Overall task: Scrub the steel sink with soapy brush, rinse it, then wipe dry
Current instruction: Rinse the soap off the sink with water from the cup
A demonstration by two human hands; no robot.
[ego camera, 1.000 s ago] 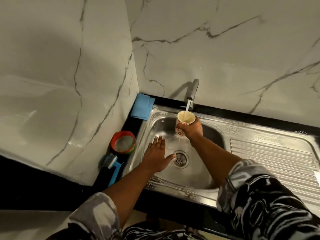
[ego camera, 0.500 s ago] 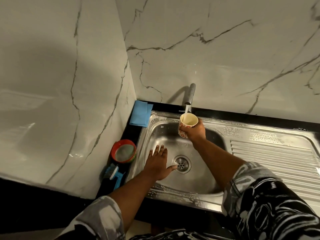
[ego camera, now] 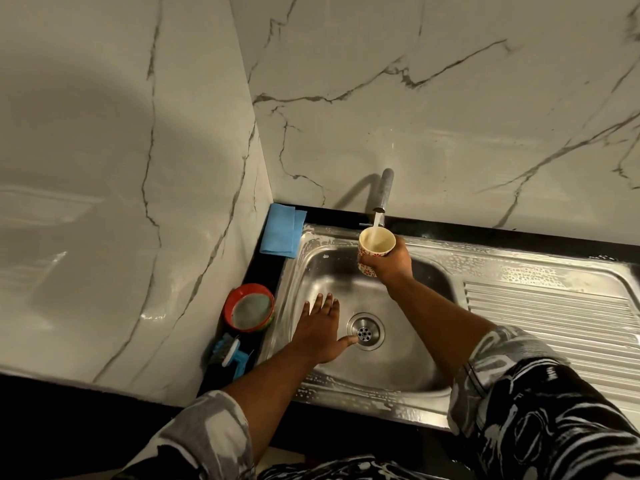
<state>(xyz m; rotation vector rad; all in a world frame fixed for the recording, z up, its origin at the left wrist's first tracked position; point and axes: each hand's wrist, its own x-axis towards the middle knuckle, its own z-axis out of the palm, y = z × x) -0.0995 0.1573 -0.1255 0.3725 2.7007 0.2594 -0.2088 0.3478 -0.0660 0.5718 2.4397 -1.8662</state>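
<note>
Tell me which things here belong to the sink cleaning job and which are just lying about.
Belongs to the job:
steel sink
tap, running
cup, held under the tap by the right hand
left hand, flat on the sink floor
blue brush, left of the sink
blue cloth, at the back corner

Lying about:
red bowl beside the brush, contents unclear

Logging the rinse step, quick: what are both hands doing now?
Left hand: open, flat inside the sink.
Right hand: holding a patterned cup under the tap.

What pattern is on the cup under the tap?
The cup is cream with small red flower-like marks outside; head view.
</note>
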